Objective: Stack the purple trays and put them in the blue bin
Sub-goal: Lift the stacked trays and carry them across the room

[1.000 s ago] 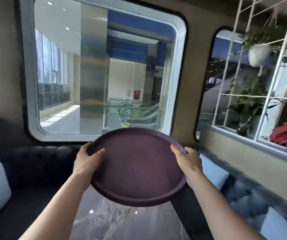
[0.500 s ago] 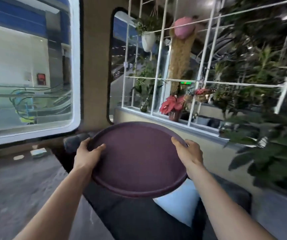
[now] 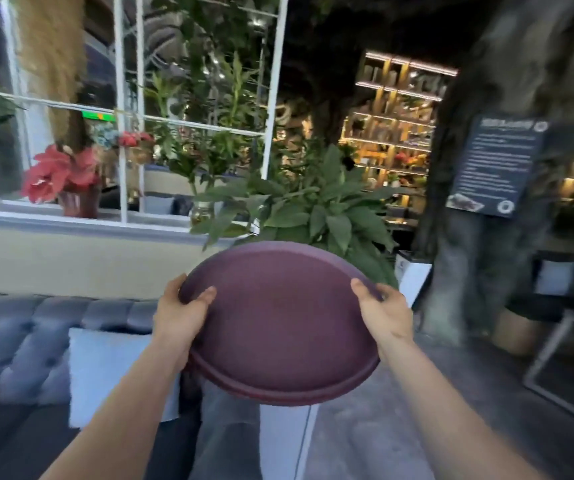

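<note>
I hold a stack of round purple trays (image 3: 280, 327) in front of me at chest height, tilted a little towards me. A second rim shows under the top tray at its near left edge. My left hand (image 3: 181, 315) grips the left rim with the thumb on top. My right hand (image 3: 384, 311) grips the right rim the same way. No blue bin is in view.
A dark tufted sofa (image 3: 36, 327) with a pale cushion (image 3: 112, 372) runs along the left. A leafy plant (image 3: 313, 213) in a white planter (image 3: 413, 275) stands ahead. A thick tree trunk (image 3: 479, 237) and a metal-framed table (image 3: 562, 327) are at the right.
The view has swung to the right, from the big window and the table to the plant and the trunk. The trays stay held between both hands.
</note>
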The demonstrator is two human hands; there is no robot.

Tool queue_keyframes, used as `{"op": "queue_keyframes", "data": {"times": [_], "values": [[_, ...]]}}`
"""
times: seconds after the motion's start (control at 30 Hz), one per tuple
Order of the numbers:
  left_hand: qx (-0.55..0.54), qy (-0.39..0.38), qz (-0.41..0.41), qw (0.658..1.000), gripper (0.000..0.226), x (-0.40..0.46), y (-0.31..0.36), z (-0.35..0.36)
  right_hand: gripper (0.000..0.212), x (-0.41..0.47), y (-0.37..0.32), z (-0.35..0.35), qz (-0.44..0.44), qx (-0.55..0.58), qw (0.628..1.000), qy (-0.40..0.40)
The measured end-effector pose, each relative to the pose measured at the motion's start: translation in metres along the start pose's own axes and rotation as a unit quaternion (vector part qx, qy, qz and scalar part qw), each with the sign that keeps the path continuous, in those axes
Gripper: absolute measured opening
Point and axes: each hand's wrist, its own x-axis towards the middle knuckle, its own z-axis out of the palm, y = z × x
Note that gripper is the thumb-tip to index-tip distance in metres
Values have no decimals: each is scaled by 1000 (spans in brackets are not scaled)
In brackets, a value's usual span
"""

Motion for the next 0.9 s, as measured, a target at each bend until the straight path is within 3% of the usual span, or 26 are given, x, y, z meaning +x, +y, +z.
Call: {"op": "queue_keyframes", "data": {"times": [0.07,0.3,0.47,0.53,0.67,0.9], "values": [[7,-51,-2,999,68,-2,-3,41,56,4,15,-38,21,-14,998,56],[-11,-240,-17,971,66,-63,-10,186,65,-19,66,-184,83,-69,965,238],[9,-365,5,931,36,-155,-9,285,74,-71,96,-298,139,-85,919,358],[8,-426,0,905,52,-200,-10,319,72,-96,106,-344,151,-91,894,411],[8,-526,8,850,61,-301,-10,375,67,-152,129,-432,180,-103,844,494],[-4,-609,1,793,69,-467,-14,450,70,-224,168,-562,230,-127,770,582]]}}
